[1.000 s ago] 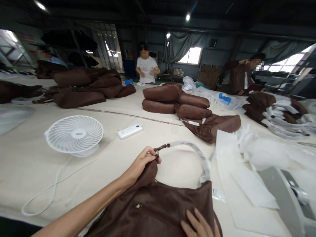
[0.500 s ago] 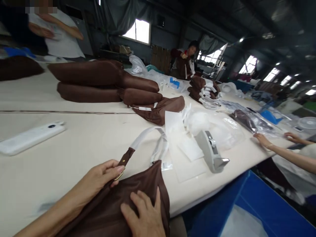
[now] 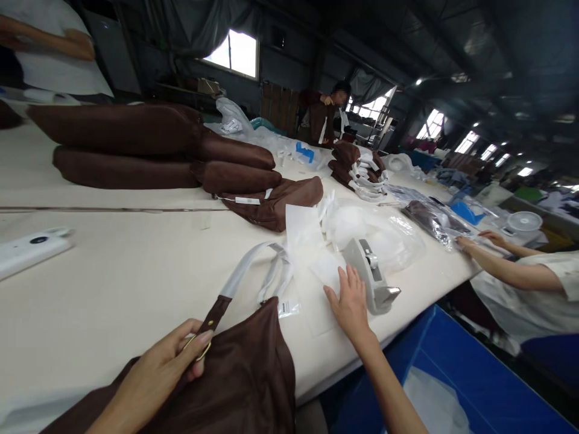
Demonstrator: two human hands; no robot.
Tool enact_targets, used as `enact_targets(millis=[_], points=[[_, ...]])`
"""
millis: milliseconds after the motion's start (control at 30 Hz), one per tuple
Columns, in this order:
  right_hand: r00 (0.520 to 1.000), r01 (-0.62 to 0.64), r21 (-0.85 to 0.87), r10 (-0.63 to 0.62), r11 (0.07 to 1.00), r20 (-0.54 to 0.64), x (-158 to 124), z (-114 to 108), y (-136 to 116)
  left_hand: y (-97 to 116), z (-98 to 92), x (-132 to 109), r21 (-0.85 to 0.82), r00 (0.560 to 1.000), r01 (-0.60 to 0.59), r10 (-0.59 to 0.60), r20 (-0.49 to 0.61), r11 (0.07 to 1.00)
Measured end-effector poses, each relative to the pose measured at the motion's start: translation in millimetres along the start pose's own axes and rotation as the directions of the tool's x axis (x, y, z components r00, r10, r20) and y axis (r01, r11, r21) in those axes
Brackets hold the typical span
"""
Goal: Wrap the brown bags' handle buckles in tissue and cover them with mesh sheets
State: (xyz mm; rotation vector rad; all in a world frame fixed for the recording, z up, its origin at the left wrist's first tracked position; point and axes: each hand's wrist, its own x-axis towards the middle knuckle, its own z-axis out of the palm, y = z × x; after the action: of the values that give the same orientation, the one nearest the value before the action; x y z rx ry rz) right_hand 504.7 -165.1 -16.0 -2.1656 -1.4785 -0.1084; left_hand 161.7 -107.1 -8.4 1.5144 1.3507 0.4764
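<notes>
A dark brown leather bag point(image 3: 246, 367) lies at the near edge of the table. My left hand point(image 3: 158, 371) pinches the base of its strap, by the brass ring. From there the bag strap point(image 3: 242, 268), wrapped in white, loops over to the bag's top corner, where a small clear packet with a printed label point(image 3: 288, 308) lies. My right hand point(image 3: 351, 301) is off the bag, fingers spread and holding nothing, over white paper sheets point(image 3: 302, 229). Just beside its fingertips stands a grey tape dispenser point(image 3: 368, 274); whether they touch it I cannot tell.
Stacked brown bags point(image 3: 122, 132) fill the far left. A white device point(image 3: 34, 250) lies at left. Clear plastic bags point(image 3: 371, 223) sit behind the dispenser. A co-worker's arms point(image 3: 511, 268) reach in from the right, above a blue bin point(image 3: 434, 349).
My right hand has left the bag's surface and moved right and forward to beside the tape dispenser. My left hand keeps its pinch at the strap. The view has shifted right.
</notes>
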Motion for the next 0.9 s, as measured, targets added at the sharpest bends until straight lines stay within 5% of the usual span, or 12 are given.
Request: enact_targets(millis=[100, 200, 433, 567, 667, 733, 800, 900], points=[[0.987, -0.01, -0.099, 0.026, 0.995, 0.158, 8.8, 11.2, 13.0, 0.3, -1.9, -3.0, -0.076, 0.997, -0.009, 0.015, 0.07, 0.997], [0.982, 0.022, -0.06, -0.01, 0.998, 0.188, 11.0, 12.0, 19.8, 0.5, -5.1, -7.4, -0.178, 0.995, 0.01, 0.007, 0.095, 0.984], [0.974, -0.027, 0.227, -0.026, 0.973, 0.226, 21.2, -0.2, 41.0, 12.5, -19.3, -23.4, -0.333, 0.969, -0.029, 0.109, 0.222, 0.943], [0.99, -0.14, 0.253, 0.143, 0.957, 0.007, 15.8, -30.0, 26.8, 11.3, -22.5, -29.1, -0.325, 0.965, -0.033, 0.115, 0.236, 0.945], [0.97, -0.243, 0.419, 0.211, 0.875, 0.122, 4.4, -52.4, -4.5, 8.4, -20.7, -29.8, -0.332, 0.97, -0.051, 0.126, 0.21, 0.942], [0.922, -0.303, 0.556, 0.091, 0.774, 0.376, -4.7, -55.2, -33.9, 5.8, -18.9, -28.7, -0.425, 0.969, -0.044, 0.141, 0.201, 0.904], [0.803, -0.371, 0.603, -0.083, 0.706, 0.591, -12.9, -46.7, -66.5, 2.2, -17.1, -27.3, -0.522, 0.968, -0.02, 0.147, 0.204, 0.853], [0.668, -0.434, 0.612, -0.22, 0.662, 0.711, -19.0, -22.3, -110.9, -3.8, -15.0, -25.9, -0.59, 0.971, 0.008, 0.135, 0.198, 0.807]])
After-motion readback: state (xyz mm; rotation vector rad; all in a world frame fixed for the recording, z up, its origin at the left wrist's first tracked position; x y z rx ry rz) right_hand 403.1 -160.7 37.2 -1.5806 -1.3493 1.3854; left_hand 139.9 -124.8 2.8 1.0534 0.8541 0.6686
